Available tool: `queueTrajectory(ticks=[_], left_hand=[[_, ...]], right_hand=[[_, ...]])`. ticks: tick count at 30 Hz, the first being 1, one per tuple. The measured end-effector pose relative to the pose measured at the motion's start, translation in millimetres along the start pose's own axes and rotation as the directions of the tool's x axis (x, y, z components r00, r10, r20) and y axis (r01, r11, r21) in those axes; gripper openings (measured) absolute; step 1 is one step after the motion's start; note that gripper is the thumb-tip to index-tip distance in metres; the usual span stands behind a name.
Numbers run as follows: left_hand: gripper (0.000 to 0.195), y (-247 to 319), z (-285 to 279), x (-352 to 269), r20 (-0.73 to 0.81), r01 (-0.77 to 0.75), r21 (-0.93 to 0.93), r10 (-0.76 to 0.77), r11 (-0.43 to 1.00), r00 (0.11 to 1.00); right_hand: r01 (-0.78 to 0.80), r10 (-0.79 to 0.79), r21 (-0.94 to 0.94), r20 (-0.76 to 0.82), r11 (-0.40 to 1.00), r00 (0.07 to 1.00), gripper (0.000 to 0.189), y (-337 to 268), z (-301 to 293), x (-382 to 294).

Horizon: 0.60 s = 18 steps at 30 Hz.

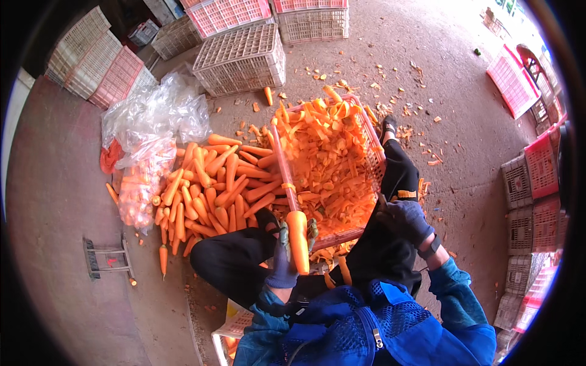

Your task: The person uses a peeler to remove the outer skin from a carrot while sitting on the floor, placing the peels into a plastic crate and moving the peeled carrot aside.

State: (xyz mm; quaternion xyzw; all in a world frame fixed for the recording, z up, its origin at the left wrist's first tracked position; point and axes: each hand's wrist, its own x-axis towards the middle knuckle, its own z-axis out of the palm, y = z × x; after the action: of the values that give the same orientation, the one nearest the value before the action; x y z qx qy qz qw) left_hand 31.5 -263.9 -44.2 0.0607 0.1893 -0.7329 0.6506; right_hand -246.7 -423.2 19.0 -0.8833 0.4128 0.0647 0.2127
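My left hand (284, 256), in a dark knit glove with worn fingertips, grips a large carrot (298, 238) near the front rim of a red plastic crate (284, 176). Carrot peelings (327, 160) fill that crate to the top. Beside my right thigh, my gloved right hand (406, 220) is closed around a small dark tool (382, 201), whose kind I cannot make out. To the left of the crate lies a heap of whole carrots (219, 183) on the floor. Strips of peel lie on my black trousers.
A clear plastic bag of carrots (143, 192) lies left of the heap. A small stool (109, 259) stands further left. Plastic crates (242, 61) stand behind, with more stacks (519, 228) at the right. Behind my left side is a light crate (234, 324) holding carrots. Peel scraps litter the floor.
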Motion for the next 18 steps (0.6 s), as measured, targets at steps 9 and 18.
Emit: queueTrajectory(ticks=[9,18], left_hand=[[0.052,-33,23,15,-0.075,-0.152,0.486,0.214,0.861,0.974],[0.056,-42,18,5,-0.077,-0.114,0.515,0.178,0.850,0.981]], right_hand=[[-0.077,-0.349,0.994,0.045,-0.078,0.936,0.039,-106,31,2],[-0.117,-0.321,0.992,0.127,0.050,0.939,0.021,-101,33,30]])
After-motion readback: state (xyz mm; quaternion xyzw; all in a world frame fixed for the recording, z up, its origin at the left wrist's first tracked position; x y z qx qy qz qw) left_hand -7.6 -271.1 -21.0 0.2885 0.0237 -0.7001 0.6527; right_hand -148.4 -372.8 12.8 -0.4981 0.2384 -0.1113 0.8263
